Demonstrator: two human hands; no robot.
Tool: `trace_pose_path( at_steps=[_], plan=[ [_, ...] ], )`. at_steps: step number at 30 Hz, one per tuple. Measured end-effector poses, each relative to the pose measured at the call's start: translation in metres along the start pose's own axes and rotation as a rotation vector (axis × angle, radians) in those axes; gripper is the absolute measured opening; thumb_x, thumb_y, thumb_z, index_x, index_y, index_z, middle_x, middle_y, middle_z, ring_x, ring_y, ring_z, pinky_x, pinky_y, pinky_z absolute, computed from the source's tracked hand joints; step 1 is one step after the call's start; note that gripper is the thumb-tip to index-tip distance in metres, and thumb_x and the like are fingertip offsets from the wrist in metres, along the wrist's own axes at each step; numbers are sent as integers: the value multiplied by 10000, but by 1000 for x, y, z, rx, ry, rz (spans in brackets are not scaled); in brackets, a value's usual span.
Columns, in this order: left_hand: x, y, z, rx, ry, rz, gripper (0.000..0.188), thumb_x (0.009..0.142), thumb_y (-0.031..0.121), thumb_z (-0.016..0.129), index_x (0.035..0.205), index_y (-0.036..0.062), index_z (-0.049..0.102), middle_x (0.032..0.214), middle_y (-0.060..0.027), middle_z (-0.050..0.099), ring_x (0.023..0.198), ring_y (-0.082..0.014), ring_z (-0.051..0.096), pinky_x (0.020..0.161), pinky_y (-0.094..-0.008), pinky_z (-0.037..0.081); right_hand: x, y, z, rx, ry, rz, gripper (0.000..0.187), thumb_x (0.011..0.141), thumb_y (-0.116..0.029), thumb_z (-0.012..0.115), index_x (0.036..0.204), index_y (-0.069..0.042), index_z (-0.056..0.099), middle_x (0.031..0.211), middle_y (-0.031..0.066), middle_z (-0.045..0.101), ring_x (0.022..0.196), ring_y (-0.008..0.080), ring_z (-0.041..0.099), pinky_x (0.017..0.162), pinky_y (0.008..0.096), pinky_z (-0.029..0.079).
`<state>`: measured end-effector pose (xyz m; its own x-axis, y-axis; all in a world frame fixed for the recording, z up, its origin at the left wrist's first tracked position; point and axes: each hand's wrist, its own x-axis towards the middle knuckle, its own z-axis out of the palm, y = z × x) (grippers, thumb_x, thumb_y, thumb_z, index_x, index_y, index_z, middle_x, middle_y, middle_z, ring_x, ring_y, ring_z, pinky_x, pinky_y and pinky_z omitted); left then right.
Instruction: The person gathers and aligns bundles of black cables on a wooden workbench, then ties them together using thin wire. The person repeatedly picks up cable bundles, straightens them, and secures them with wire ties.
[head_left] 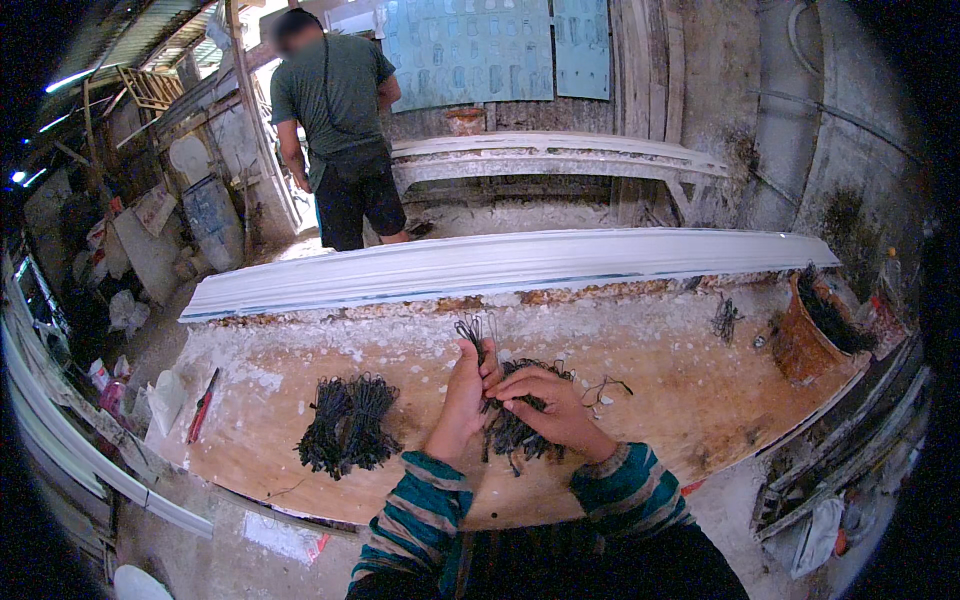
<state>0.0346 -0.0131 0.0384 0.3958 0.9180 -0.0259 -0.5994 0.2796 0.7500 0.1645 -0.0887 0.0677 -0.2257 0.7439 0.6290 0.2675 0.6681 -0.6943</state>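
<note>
My left hand (pixel 465 390) is closed round a small bunch of thin black looped strands (pixel 469 328), whose loops stick up above the fingers. Close beside it, my right hand (pixel 548 400) has its fingertips pinched together near the lower part of that bunch; whatever lies between them is too small to make out. Under and around the right hand spreads a loose pile of the same black strands (pixel 515 440), partly hidden by it. To the left, two thick bundles of black looped strands (pixel 348 425) lie side by side on the wooden board (pixel 240 440).
A red-and-black cutter-like tool (pixel 203 405) lies at the board's left. On the right are an orange-brown bucket (pixel 806 335) holding dark strands and a small tangle (pixel 727 318). A long white moulding (pixel 510 262) borders the far side. Beyond it a person (pixel 340 120) stands facing away.
</note>
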Motion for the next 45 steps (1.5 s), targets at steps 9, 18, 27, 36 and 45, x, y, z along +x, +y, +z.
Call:
trace_pose_path(
  at_steps=[9, 18, 27, 36, 45],
  plan=[
    [-5, -4, 6, 111, 18, 56, 494, 867, 467, 496, 1142, 56, 486, 620, 55, 351, 509, -43, 316, 420, -187, 274, -5, 15, 3, 43, -1, -25, 124, 774, 5, 600, 880, -44, 640, 964, 84, 605, 945, 223, 579, 830, 313, 458],
    [4, -8, -6, -19, -40, -111, 319, 905, 389, 480, 973, 79, 501, 642, 39, 390, 516, -60, 359, 403, -197, 298, -5, 15, 5, 88, -71, -5, 94, 766, -1, 629, 857, -19, 643, 901, 82, 620, 889, 198, 591, 798, 298, 463],
    [7, -7, -13, -169, -105, -86, 305, 904, 418, 448, 822, 124, 439, 680, 7, 427, 590, -102, 404, 497, -226, 357, -6, 16, 7, -55, -72, -1, 144, 761, -26, 637, 905, -35, 643, 910, 89, 618, 890, 207, 603, 792, 294, 473],
    [5, -11, -12, -243, -129, -165, 314, 885, 443, 454, 814, 137, 451, 585, 25, 386, 567, -106, 410, 474, -227, 354, -8, 17, 8, -109, -48, 39, 168, 759, -27, 635, 926, -45, 645, 936, 93, 620, 912, 210, 602, 796, 296, 476],
    [15, -16, -24, -399, -57, -73, 368, 892, 485, 408, 791, 133, 443, 522, 38, 294, 499, -96, 339, 482, -242, 336, -4, 18, 5, -235, -65, -46, 141, 764, -74, 643, 905, -64, 654, 846, 81, 641, 814, 228, 596, 752, 332, 452]
  ],
)
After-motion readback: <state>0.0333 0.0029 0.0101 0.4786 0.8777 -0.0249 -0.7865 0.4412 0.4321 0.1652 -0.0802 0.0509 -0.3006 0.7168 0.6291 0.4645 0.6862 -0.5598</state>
